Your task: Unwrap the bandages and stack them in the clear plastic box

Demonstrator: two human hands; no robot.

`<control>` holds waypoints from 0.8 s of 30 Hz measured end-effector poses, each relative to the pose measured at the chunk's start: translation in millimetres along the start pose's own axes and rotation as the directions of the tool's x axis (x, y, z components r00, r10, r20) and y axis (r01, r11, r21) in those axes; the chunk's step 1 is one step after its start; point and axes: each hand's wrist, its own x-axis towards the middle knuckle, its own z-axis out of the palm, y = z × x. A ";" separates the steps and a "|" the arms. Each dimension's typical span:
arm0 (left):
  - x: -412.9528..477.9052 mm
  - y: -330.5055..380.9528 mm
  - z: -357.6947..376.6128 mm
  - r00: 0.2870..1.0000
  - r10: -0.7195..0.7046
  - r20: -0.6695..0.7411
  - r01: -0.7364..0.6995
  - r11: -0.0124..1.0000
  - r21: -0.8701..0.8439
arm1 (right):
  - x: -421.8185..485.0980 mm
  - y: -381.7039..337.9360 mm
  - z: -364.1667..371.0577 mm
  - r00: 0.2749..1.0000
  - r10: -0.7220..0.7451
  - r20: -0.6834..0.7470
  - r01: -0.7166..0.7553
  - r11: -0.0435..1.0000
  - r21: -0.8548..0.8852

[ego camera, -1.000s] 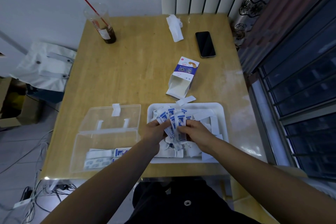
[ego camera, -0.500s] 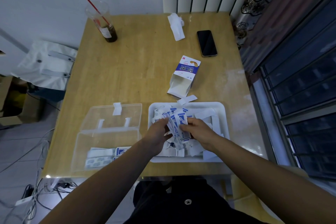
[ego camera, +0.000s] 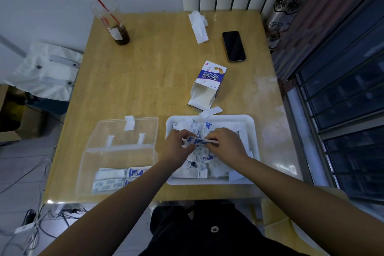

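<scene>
My left hand (ego camera: 176, 146) and right hand (ego camera: 227, 143) each pinch an end of one wrapped bandage (ego camera: 197, 141) over the white tray (ego camera: 232, 118), clear plastic box (ego camera: 116, 158) just beside it on the surface (ego camera: 155, 79).

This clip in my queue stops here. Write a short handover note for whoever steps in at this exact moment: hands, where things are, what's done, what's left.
Hands: left hand and right hand each pinch one end of a wrapped bandage, held over the white tray.
Things: the clear plastic box sits open to the left of the tray, and the pile of wrapped pieces and paper fills the tray.
Done: a small batch of bandages lies at the box's near end.
Left: open the held one, stack it in the box, then work through the pile. Which pieces are empty wrappers cannot be told.
</scene>
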 end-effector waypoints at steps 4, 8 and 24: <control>4.8 -2.7 12.3 0.996 0.076 -0.045 -0.064 0.972 0.226 | 2.6 5.9 16.9 0.990 -0.139 -0.019 0.132 0.968 -0.212; 5.9 -10.0 22.0 0.999 0.010 0.035 -0.019 0.964 0.264 | -3.8 18.2 30.4 0.994 -0.100 0.052 0.110 0.959 -0.261; -0.8 -3.4 23.0 0.987 0.158 0.038 -0.161 0.911 0.379 | -3.3 24.3 18.5 0.984 -0.176 0.014 0.175 0.964 -0.203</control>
